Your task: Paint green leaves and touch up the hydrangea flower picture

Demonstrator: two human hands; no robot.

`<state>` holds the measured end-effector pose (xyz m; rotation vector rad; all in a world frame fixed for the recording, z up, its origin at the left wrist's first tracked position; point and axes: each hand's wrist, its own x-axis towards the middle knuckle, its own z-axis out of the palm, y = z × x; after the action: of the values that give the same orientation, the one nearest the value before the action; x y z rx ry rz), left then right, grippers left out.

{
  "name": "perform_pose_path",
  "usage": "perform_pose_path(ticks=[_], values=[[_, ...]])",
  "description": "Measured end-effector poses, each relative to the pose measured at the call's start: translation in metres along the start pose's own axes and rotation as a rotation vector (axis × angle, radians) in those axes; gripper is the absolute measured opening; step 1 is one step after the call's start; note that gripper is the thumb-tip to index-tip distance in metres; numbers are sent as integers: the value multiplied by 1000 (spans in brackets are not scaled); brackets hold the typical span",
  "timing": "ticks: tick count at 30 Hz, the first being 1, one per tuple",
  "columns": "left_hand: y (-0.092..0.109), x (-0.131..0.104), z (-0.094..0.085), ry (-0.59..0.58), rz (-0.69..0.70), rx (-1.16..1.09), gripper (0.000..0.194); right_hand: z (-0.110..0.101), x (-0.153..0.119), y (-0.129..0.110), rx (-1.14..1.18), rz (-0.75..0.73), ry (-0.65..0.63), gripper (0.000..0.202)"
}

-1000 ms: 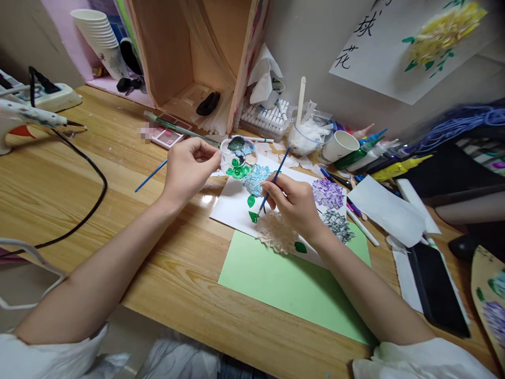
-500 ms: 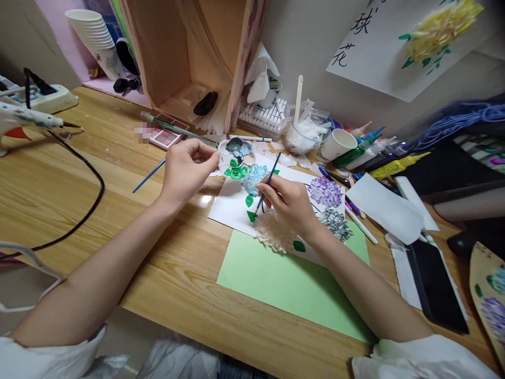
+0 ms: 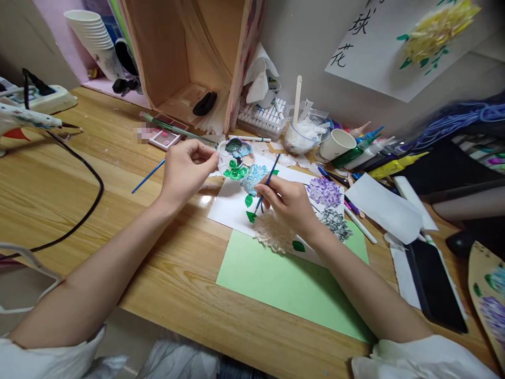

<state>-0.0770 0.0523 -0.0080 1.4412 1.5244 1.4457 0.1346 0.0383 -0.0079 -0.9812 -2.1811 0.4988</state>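
My left hand [image 3: 187, 171] pinches the left edge of a round paint palette [image 3: 245, 148] with green, blue and dark paint in it. Closed round a thin blue brush [image 3: 273, 171], my right hand [image 3: 288, 202] rests over a white sheet [image 3: 224, 208]. The brush tip touches a green painted leaf [image 3: 251, 216] near the sheet's lower left edge. Beside it is a beige textured flower [image 3: 274, 231]; light blue, purple [image 3: 324, 191] and grey flowers are also on the sheet. A light green sheet [image 3: 276, 284] lies underneath.
A second blue brush [image 3: 149, 175] lies left of my left hand. Behind are an open box [image 3: 185, 52], a marker case [image 3: 262, 116], a tub of white scraps [image 3: 303, 137] and a paper cup [image 3: 337, 145]. A black phone [image 3: 436, 287] is at right, a glue gun [image 3: 31, 118] at left.
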Motion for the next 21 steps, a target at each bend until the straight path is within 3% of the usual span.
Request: perform_pose_path(ticks=[21], values=[[2, 0, 0, 3, -13, 10, 10, 2, 0, 3, 41, 100, -21, 39]])
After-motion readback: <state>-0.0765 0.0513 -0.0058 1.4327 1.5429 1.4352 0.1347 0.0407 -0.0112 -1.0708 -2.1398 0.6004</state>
